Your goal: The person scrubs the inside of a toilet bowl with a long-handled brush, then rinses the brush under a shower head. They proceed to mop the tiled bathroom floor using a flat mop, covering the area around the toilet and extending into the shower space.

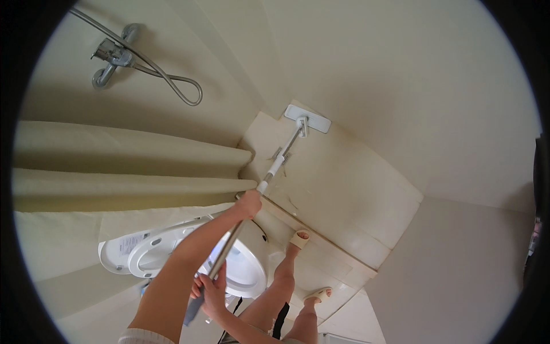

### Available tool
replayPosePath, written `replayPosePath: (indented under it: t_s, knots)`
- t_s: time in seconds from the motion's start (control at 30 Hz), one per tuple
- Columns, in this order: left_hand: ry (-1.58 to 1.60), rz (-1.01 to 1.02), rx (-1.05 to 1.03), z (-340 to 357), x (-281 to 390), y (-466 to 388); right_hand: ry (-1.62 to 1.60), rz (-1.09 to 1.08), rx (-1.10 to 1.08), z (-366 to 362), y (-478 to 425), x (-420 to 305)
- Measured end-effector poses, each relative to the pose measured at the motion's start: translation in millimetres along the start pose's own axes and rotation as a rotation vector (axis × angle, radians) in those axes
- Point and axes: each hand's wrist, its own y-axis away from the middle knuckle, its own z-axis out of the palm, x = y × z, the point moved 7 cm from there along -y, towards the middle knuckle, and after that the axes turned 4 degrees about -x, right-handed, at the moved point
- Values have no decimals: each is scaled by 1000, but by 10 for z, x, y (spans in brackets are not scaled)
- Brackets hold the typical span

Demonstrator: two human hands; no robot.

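A flat mop with a white rectangular head [317,122] lies across the upper part of the frame. Its head sits at the far edge of the pale floor [343,176], against the wall. My left hand [249,204] is closed around the middle of the metal pole [230,245], below its white sleeve sections. Lower down, my right hand [211,289] holds the pole near its grey end grip [195,307]. The pole slants from lower left to upper right, passing over a white toilet [257,262] with its lid and seat raised.
A pale shower curtain [129,157] hangs at left. Above it, a chrome mixer tap [112,53] with a looped metal hose [189,102] is fixed to the wall. A low sill [318,234] crosses the floor near my slippered feet [300,239]. A floor drain [277,153] lies beside the pole.
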Motion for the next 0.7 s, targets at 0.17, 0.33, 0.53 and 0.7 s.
replayPosePath:
  t_s: [0.17,0.33,0.53,0.7]
  knots:
    - [-181,3,12,-561,203,-43,52,-191,-115,375,-562,59]
    - [-252,137,16,-388,-247,-265,291,-95,-186,32,-673,316]
    - [264,97,28,820,-756,-66,576,254,39,-967,162,233]
    - [335,45,-22,1165,-880,270,535,311,69,-1101,600,338]
